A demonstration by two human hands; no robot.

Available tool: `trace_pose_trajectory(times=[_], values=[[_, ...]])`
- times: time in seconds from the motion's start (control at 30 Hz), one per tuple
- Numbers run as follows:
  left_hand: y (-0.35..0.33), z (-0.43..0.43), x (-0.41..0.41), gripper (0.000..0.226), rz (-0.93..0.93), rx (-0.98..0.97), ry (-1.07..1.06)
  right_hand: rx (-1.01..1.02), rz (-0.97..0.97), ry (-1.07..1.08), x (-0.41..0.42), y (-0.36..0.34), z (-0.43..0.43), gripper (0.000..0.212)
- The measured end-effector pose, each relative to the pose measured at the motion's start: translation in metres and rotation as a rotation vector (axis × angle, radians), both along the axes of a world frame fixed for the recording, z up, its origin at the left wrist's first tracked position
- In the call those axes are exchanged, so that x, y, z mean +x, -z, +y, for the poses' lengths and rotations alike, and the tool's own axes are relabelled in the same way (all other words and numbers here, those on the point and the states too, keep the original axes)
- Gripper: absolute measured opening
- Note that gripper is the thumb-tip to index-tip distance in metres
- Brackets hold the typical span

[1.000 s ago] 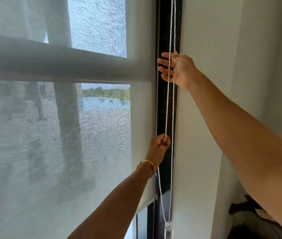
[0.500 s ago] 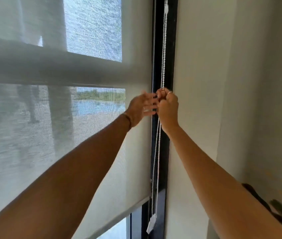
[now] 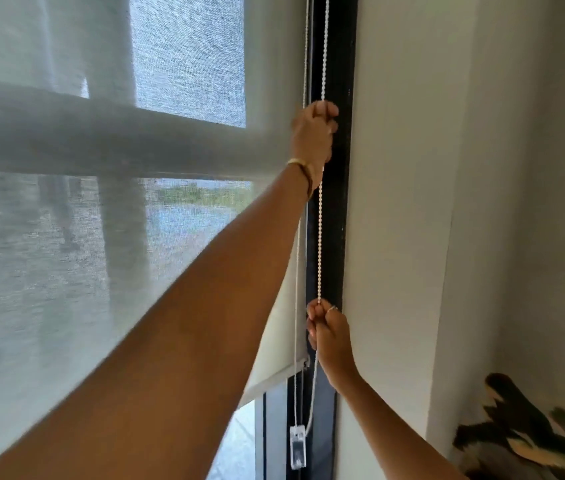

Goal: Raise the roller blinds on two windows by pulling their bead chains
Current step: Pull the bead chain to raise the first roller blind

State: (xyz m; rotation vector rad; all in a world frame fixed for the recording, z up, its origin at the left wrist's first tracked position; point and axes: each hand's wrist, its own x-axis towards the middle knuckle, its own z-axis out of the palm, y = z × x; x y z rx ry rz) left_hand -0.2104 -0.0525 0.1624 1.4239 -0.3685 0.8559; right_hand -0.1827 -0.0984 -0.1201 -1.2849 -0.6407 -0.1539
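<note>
1. Grey mesh blind (image 3: 66, 254) covers most of the window; its bottom bar (image 3: 274, 375) hangs low, with a strip of clear glass under it.
2. White bead chain (image 3: 319, 237) runs down the dark frame (image 3: 334, 202) at the blind's right edge, ending in a clear plastic weight (image 3: 297, 448).
3. Left hand (image 3: 314, 133), high up, is closed in a fist around the chain's right strand.
4. Right hand (image 3: 326, 334), lower, is closed around the same strand just above the bottom bar.
5. Risk, as a judgement: tugging at an angle could make the beads slip or jam, and pulling the wrong strand would lower the blind.
6. No containers in view; a blurred, patterned object (image 3: 530, 434) sits at lower right.
</note>
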Motion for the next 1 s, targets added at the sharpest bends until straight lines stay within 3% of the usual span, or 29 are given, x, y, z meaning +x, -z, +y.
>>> trace_pose_trajectory(times=[0.1, 0.27, 0.53, 0.7, 0.8, 1.0], values=[[0.020, 0.003, 0.004, 0.037, -0.007, 0.001, 0.000, -0.061, 0.066, -0.150, 0.004, 0.007, -0.010, 0.029], [0.062, 0.008, 0.010, 0.037, 0.045, -0.004, 0.028, 0.054, 0.207, -0.247, 0.014, -0.036, -0.025, 0.044], [0.149, 0.005, 0.017, 0.034, 0.154, 0.016, 0.007, 0.038, -0.068, -0.122, 0.025, -0.186, -0.030, 0.057], [0.190, -0.003, 0.014, 0.037, 0.254, -0.025, 0.093, 0.071, -0.093, -0.147, 0.022, -0.272, -0.016, 0.038], [0.210, -0.002, 0.011, 0.036, 0.292, -0.007, 0.111, 0.047, -0.113, -0.040, 0.020, -0.281, -0.010, 0.029], [0.232, 0.011, 0.011, 0.037, 0.414, 0.151, 0.150, 0.080, -0.146, 0.068, 0.005, -0.253, -0.002, 0.041]])
